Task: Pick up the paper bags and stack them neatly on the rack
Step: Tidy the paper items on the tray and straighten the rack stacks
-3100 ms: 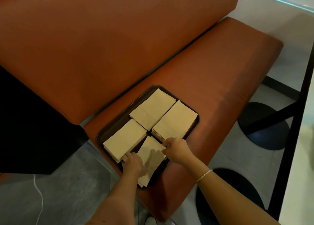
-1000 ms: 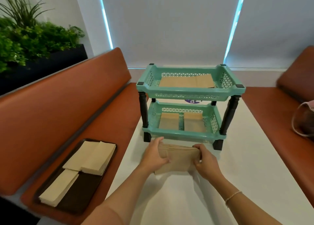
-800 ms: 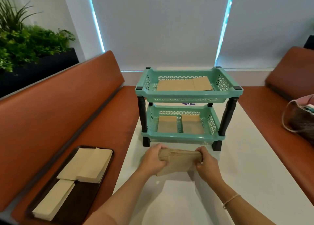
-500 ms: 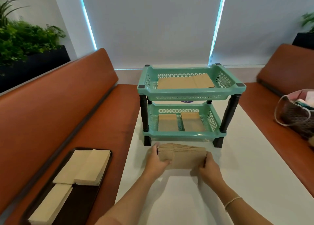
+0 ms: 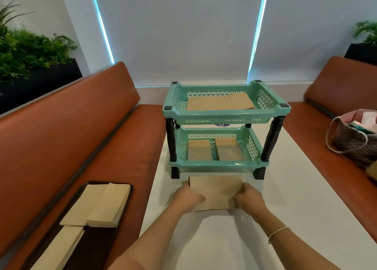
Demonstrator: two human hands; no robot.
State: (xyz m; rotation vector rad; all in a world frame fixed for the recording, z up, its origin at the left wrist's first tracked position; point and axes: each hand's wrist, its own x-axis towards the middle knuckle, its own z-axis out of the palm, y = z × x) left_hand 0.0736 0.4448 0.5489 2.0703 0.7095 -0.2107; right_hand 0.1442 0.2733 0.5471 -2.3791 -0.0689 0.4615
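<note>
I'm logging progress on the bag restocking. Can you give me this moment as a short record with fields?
held: stack of paper bags, flat, just in front of the rack
left hand: grips the stack's left edge
right hand: grips its right edge
top shelf: bags laid flat
bottom shelf: two piles side by side
tray: on the left bench, three piles of bags remain
table: white, rack stands on it

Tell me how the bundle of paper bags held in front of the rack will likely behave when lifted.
The bundle of paper bags is thin and flat, so it probably sags unless supported at both ends, as the left hand and right hand do now. Loose sheets likely slide and fan out if the grip slackens. It looks light for its area.
</note>
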